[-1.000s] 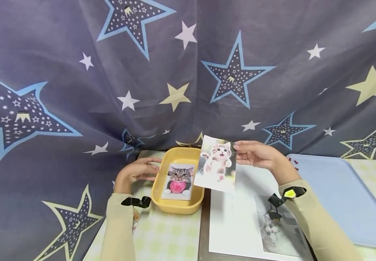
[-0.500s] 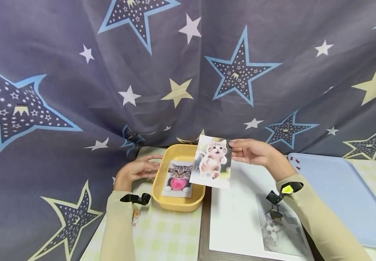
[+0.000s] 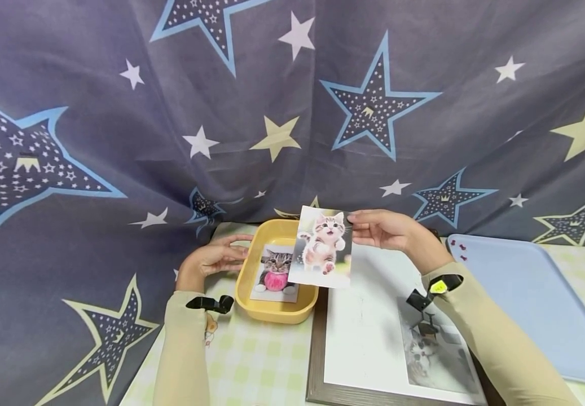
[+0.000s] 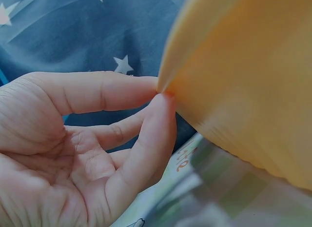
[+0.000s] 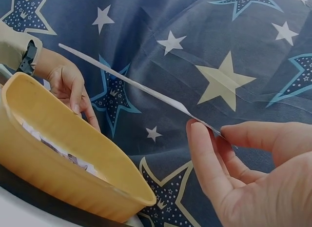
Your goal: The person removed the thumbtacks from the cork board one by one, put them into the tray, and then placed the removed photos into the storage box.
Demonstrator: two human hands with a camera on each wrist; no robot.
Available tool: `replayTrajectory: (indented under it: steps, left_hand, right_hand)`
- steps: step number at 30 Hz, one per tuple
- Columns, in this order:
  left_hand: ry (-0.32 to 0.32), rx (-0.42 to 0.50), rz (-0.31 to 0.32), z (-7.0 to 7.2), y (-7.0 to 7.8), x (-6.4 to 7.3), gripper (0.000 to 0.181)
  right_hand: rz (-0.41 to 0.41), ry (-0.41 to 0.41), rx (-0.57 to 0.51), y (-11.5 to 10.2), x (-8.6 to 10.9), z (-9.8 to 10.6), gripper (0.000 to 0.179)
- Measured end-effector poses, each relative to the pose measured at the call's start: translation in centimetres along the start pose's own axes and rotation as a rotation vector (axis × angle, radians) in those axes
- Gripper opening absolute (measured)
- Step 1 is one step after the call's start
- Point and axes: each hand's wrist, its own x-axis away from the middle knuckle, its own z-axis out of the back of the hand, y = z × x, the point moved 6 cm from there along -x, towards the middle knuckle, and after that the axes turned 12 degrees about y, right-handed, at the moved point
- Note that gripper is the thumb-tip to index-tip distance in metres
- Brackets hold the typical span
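My right hand [image 3: 381, 228] pinches the right edge of a photo of a striped kitten [image 3: 321, 248]. The photo is held up above the right side of a yellow plastic basin [image 3: 277, 317]; in the right wrist view it shows nearly edge-on, its thin white side [image 5: 122, 78] apart from the basin's rim. Thumb and fingers of my left hand [image 4: 92, 149] pinch the basin's rim [image 4: 170, 66] at its left side. Inside the basin lies another photo, of a tabby cat with a pink ball-like thing [image 3: 276, 281], partly covered from view by the kitten photo.
Right of the basin lies a white board with a grey wood-like frame [image 3: 317, 366]; a grey cat picture [image 3: 436, 361] lies on it under my right forearm. A light blue tray [image 3: 526, 304] holds a few red pins [image 3: 458, 248]. A star-patterned curtain [image 3: 251, 84] hangs behind.
My right hand has carried the kitten photo leftward, so it now overlaps more of the basin in the head view. The left hand keeps its grip on the rim.
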Motion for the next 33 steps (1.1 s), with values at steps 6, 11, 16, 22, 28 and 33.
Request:
replayTrajectory:
  steps: [6, 11, 16, 22, 28, 33]
  left_hand:
    - [0.011, -0.02, 0.007, 0.0, 0.2, 0.2, 0.069]
    - [0.033, -0.019, 0.013, 0.0, 0.4, 0.4, 0.069]
    - [0.031, -0.021, 0.009, -0.1, 0.4, 0.3, 0.069]
    - [0.026, -0.02, 0.007, -0.3, 0.4, 0.2, 0.069]
    - [0.031, -0.02, 0.007, -0.2, 0.3, 0.1, 0.069]
    - [0.041, -0.015, 0.008, -0.1, 0.3, 0.0, 0.07]
  right_hand:
    - [-0.001, -0.007, 0.017, 0.0, -0.2, -0.7, 0.032]
    - [-0.006, 0.004, 0.047, 0.1, -0.7, -1.2, 0.027]
    - [-0.029, 0.055, 0.096, 0.5, -1.1, -1.7, 0.026]
    - [-0.038, 0.076, 0.148, 0.7, -1.5, -2.5, 0.016]
    - [-0.049, 0.094, 0.167, 0.9, -2.2, -3.0, 0.01]
    - [-0.046, 0.103, 0.18, 1.1, -2.5, -3.3, 0.007]
